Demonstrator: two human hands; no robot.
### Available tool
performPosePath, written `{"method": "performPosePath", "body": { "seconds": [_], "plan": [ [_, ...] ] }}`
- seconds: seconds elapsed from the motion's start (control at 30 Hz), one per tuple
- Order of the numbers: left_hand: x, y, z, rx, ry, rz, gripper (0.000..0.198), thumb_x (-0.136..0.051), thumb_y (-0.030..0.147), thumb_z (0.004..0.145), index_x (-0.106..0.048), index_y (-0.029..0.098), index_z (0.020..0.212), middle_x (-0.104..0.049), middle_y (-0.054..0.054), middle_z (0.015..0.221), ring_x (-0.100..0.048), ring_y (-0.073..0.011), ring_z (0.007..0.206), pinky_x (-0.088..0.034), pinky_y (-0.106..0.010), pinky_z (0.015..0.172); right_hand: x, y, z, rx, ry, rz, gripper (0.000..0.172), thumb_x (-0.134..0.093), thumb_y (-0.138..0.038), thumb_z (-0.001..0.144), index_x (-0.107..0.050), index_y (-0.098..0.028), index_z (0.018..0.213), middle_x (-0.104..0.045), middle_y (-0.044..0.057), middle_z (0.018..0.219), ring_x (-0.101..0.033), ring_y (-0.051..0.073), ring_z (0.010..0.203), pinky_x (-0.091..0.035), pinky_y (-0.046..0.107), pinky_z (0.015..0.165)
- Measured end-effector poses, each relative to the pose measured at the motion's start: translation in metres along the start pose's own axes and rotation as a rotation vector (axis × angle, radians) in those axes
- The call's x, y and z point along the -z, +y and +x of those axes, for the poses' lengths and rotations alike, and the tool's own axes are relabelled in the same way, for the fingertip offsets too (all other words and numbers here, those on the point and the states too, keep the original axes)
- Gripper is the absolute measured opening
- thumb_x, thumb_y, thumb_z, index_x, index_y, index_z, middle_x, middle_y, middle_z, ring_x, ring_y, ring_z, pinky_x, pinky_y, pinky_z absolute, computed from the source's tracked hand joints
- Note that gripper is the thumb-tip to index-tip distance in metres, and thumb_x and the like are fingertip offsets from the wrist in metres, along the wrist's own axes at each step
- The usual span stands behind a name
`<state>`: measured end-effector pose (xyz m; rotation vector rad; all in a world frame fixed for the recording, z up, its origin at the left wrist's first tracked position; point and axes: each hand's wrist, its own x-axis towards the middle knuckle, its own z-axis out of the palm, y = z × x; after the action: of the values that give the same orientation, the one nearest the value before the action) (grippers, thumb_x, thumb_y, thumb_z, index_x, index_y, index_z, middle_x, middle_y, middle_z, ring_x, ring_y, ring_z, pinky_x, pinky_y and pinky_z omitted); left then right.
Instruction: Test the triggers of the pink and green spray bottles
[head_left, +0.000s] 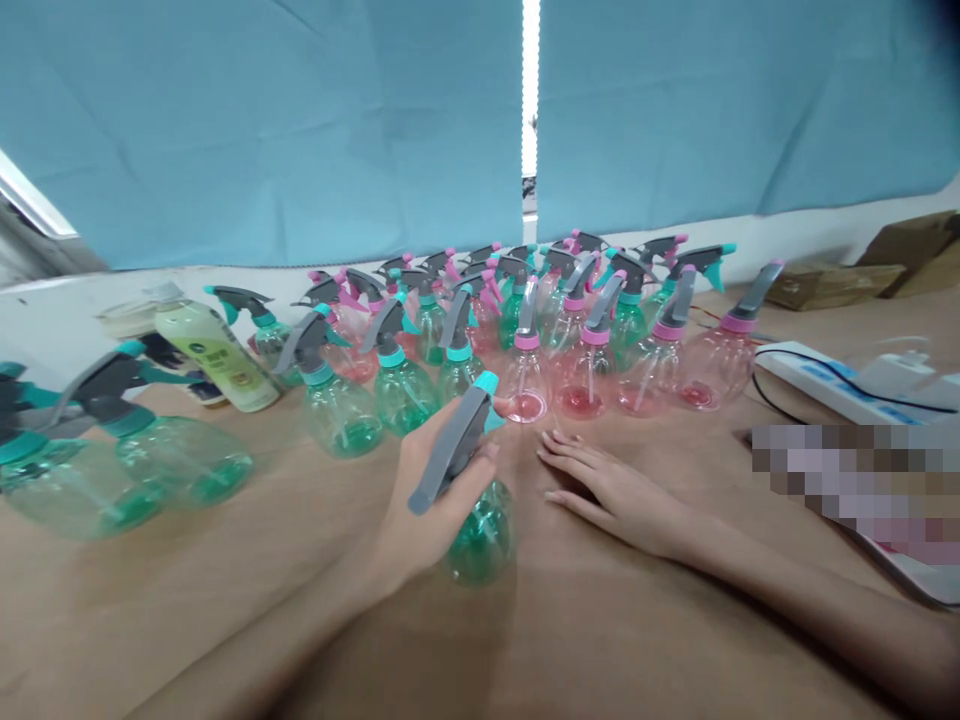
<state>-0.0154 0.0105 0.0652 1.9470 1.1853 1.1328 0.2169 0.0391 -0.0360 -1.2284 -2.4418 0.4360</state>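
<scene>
My left hand (420,500) is wrapped round the neck of a green spray bottle (482,540) with a grey trigger head and teal nozzle. The fingers hide its collar and part of the trigger. My right hand (607,490) lies flat on the table, fingers stretched toward that bottle but apart from it. Just beyond my hands stand a green spray bottle (405,390) and a pink spray bottle (581,385), among several of both colours in rows.
Farther left are a green spray bottle (184,460) and a labelled bottle (217,345). On the right lie a white power strip (825,380) with a black cable, a blurred-out flat object (862,490) and a cardboard box (832,285). Blue curtains (300,130) hang behind the table (315,580).
</scene>
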Motion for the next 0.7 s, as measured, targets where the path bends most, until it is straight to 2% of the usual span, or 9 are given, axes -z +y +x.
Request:
{"method": "performPosePath", "body": {
  "seconds": [0.17,0.33,0.43,0.57,0.7],
  "plan": [
    [-0.0005,0.0032,0.0016,-0.012,-0.01,-0.003,0.012,-0.052,0.031,0.087,-0.057,0.026,0.097,-0.043,0.005,0.066,-0.048,-0.0153,0.058,-0.034,-0.029,0.055,-0.0013,0.0011,-0.0002,-0.001,-0.006,-0.003,0.063,-0.039,-0.056,0.096,-0.044,-0.017,0.144,-0.038,0.01,0.153,-0.029,0.028,0.144,-0.028,0.051,0.117],
    [-0.0001,0.0034,0.0021,-0.038,-0.024,-0.033,0.013,-0.051,0.028,0.086,-0.056,0.026,0.098,-0.039,0.005,0.067,-0.04,-0.0136,0.055,-0.033,-0.029,0.054,-0.0017,0.0017,-0.0003,0.003,-0.005,-0.002,0.063,-0.039,-0.056,0.096,-0.043,-0.016,0.145,-0.037,0.01,0.153,-0.029,0.027,0.144,-0.028,0.05,0.117],
    [-0.0002,0.0021,0.0017,-0.047,-0.019,-0.039,0.003,-0.052,0.026,0.085,-0.053,0.025,0.087,-0.039,0.005,0.067,-0.039,-0.0136,0.055,-0.033,-0.029,0.054,-0.0016,0.0019,-0.0005,-0.001,-0.008,-0.007,0.064,-0.038,-0.057,0.096,-0.043,-0.015,0.145,-0.036,0.011,0.153,-0.029,0.027,0.144,-0.027,0.05,0.117],
    [-0.0009,0.0003,0.0018,-0.045,-0.019,-0.036,0.012,-0.052,0.027,0.084,-0.045,0.024,0.076,-0.04,0.005,0.066,-0.039,-0.0134,0.055,-0.035,-0.029,0.056,-0.0017,0.0021,-0.0006,0.006,-0.007,-0.014,0.064,-0.038,-0.057,0.097,-0.043,-0.015,0.145,-0.036,0.01,0.153,-0.029,0.027,0.144,-0.026,0.05,0.118],
    [-0.0002,-0.0001,0.0016,-0.033,-0.012,-0.041,0.003,-0.052,0.028,0.085,-0.053,0.025,0.083,-0.044,0.005,0.066,-0.041,-0.0139,0.055,-0.037,-0.03,0.057,-0.001,0.0018,-0.0008,0.009,-0.009,-0.017,0.064,-0.038,-0.056,0.097,-0.043,-0.015,0.145,-0.037,0.011,0.153,-0.03,0.027,0.143,-0.027,0.05,0.117]
  ]
}}
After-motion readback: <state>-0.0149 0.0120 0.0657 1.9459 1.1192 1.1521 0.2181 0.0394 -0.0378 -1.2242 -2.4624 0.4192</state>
